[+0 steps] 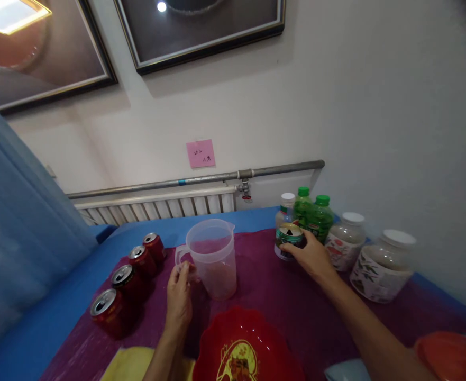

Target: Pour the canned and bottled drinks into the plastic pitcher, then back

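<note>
My left hand [180,291] is closed at the lower part of the handle of a translucent plastic jug [217,264], which stands upright on the purple cloth. My right hand [311,255] grips a can [290,235] with a green-and-dark band and an opened top. That can is in front of a clear bottle with a white cap [288,199], and my fingers hide part of its side. In front of the jug lies a red scalloped plate [272,352] with a gold print.
Several opened red drink cans [116,317] line the left side. Two green-capped bottles [322,217] and two white-lidded jars [383,267] stand at the right. A yellow cloth [129,364] and an orange-red object [450,354] lie near the front. Behind are a radiator [169,206] and pipe.
</note>
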Demonstrator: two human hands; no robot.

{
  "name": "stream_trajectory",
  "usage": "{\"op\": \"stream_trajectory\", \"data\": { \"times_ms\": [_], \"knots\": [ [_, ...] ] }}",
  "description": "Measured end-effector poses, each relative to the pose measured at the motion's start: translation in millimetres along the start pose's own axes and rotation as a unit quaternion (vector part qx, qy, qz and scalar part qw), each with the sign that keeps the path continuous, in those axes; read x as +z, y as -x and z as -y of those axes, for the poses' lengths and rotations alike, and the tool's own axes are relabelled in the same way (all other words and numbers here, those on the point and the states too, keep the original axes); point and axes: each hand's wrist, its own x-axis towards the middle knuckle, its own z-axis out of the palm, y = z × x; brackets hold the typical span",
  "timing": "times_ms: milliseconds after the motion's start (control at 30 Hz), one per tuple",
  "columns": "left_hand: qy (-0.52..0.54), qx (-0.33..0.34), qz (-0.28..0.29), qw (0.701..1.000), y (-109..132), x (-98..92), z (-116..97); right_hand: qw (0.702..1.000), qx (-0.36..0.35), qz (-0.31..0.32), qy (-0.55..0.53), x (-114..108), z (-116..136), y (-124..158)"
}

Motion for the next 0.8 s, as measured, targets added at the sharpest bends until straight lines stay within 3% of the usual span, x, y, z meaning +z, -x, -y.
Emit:
{"op": "stream_trajectory", "data": {
  "times_ms": [200,367,467,567,700,800],
  "knots": [
    [-0.005,0.026,-0.013,1.0,2.4,-2.9,-11.3,0.974,-0.05,0.045,-0.217,-8.6,29.3,14.7],
    [-0.064,0.1,-0.037,0.992,10.0,-5.3,-32.4,0.947,-0.053,0.105,-0.298,-14.2,47.2,26.4],
    [-0.095,0.128,-0.047,0.986,15.1,-4.7,-42.1,0.953,-0.115,0.103,-0.26,-18.8,59.6,39.0],
    [-0.114,0.135,-0.04,0.984,18.7,-3.3,-46.2,0.957,-0.239,0.058,-0.157,-25.1,70.7,53.0],
    [-0.107,0.129,-0.033,0.985,21.5,-1.1,-45.1,0.921,-0.389,0.011,-0.014,-32.6,78.7,66.2],
    [-0.093,0.106,-0.022,0.99,23.8,-0.1,-43.2,0.886,-0.462,-0.015,0.043,-36.1,81.6,70.7]
  ]
}}
